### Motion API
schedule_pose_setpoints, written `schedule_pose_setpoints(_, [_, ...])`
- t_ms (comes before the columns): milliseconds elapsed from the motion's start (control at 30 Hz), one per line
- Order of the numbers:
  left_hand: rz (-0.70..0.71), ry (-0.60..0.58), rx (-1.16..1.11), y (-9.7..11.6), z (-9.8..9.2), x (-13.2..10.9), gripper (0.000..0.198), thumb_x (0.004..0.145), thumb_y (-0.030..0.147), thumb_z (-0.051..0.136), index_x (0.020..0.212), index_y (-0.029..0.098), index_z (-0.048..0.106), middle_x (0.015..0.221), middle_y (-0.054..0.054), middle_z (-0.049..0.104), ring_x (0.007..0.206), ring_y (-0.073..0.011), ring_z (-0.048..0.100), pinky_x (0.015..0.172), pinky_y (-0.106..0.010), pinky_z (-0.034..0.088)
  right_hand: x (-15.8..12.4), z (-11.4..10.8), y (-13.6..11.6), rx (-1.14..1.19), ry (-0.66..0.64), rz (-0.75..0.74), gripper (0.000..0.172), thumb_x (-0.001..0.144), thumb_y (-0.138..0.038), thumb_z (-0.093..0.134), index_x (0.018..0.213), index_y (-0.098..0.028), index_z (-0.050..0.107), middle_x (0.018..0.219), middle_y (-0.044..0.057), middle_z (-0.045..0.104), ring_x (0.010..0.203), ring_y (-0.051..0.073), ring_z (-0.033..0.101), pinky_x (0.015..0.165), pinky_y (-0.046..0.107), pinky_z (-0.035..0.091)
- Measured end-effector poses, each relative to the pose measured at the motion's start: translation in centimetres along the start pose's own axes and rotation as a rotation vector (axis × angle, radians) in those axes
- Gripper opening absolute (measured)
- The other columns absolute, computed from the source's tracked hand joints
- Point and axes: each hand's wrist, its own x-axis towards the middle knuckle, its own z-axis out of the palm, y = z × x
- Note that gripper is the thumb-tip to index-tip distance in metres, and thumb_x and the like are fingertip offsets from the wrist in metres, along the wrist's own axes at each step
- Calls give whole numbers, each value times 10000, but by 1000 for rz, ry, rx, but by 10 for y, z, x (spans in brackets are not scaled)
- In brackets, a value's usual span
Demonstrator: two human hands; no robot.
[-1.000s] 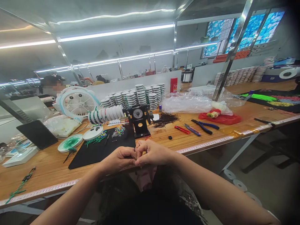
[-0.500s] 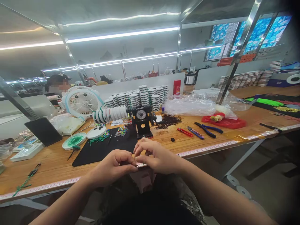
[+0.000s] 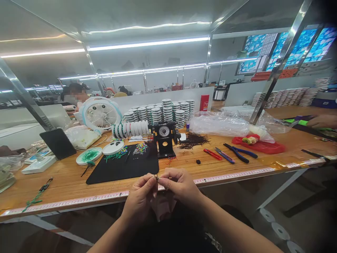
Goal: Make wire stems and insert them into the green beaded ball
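Observation:
My left hand (image 3: 142,193) and my right hand (image 3: 180,182) meet at the front edge of the wooden table, fingertips pinched together. Between them is a small dark loop or cord (image 3: 156,176), too small to make out well. Just beyond, a black mat (image 3: 105,174) holds colourful beads (image 3: 140,149) and green pieces. A black winding device (image 3: 164,140) with a round dial stands behind my hands, white spools (image 3: 134,129) on its shaft. A small black piece (image 3: 198,162) lies to the right.
Red cutter (image 3: 212,154), snips (image 3: 224,155) and pliers (image 3: 240,153) lie right. White dish (image 3: 89,155), fan (image 3: 101,114) and tablet (image 3: 58,143) stand left. Stacked spools (image 3: 167,110) line the back. Another person's hand (image 3: 322,121) is at far right.
The view has shifted, so the table appears further right. My hands have come closer together, with fingertips raised around a small dark loop. Another person's hand has appeared at the far right.

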Motion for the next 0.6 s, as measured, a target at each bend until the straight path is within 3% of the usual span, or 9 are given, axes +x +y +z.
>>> schedule_pose_setpoints(67, [40, 68, 118, 0, -1, -4, 187, 792, 351, 615, 814, 168, 643, 614, 22, 488, 541, -69, 398, 511, -171, 332, -4, 1, -1, -54, 69, -32, 193, 791, -284, 592, 691, -134, 659, 610, -10, 524, 576, 81, 466, 551, 210, 360])
schedule_pose_setpoints(167, [292, 149, 466, 1, -3, -13, 176, 851, 321, 529, 834, 177, 628, 679, 3, 528, 623, -105, 470, 583, -203, 388, -8, 5, -1, -248, 182, -187, 158, 793, -226, 579, 691, -139, 663, 614, 4, 540, 605, 97, 485, 577, 220, 375])
schedule_pose_setpoints(233, [484, 128, 707, -1, -3, -16, 124, 850, 269, 526, 852, 183, 615, 762, -16, 565, 732, -142, 520, 686, -243, 419, -8, 8, 3, -380, 243, -305, 148, 798, -180, 559, 701, -143, 664, 614, 12, 543, 619, 104, 482, 583, 224, 373])
schedule_pose_setpoints(300, [583, 92, 845, -3, -2, -17, 122, 850, 233, 520, 943, 194, 589, 880, -33, 581, 825, -165, 539, 747, -271, 425, -8, 11, 8, -493, 287, -390, 160, 808, -157, 534, 712, -142, 661, 618, 22, 541, 630, 112, 472, 584, 230, 368])
schedule_pose_setpoints(467, [539, 130, 1006, -9, 6, -12, 134, 883, 265, 452, 992, 203, 496, 883, -27, 563, 772, -161, 541, 697, -282, 422, -7, 15, 20, -690, 328, -510, 180, 823, -138, 487, 743, -114, 647, 643, 53, 543, 641, 133, 443, 594, 258, 357])
schedule_pose_setpoints(600, [505, 192, 1026, -17, 6, -4, 115, 916, 272, 356, 891, 201, 443, 781, -10, 513, 697, -157, 510, 642, -278, 411, -10, 18, 23, -745, 302, -489, 211, 845, -148, 459, 754, -126, 648, 653, 55, 551, 648, 139, 437, 606, 269, 349])
